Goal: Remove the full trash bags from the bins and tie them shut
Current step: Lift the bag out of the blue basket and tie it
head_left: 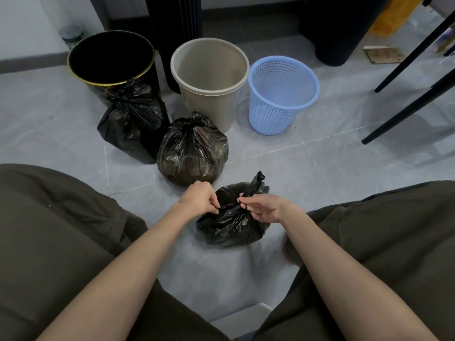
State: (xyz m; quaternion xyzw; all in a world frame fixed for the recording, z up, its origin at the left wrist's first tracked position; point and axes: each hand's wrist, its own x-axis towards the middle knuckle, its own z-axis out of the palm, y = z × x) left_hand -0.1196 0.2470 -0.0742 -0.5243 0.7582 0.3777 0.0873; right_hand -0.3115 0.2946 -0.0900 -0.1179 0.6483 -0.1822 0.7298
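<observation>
Pinching small black bag's (231, 225) gathered neck, both hands (200, 199) (264, 207).

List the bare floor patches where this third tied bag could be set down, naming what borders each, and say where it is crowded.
Free: tiles between the blue basket and the chair legs; tiles left of the black bin. Crowded: in front of the black bin and beige bin, where two tied bags sit; and around the small bag both hands grip.
</observation>
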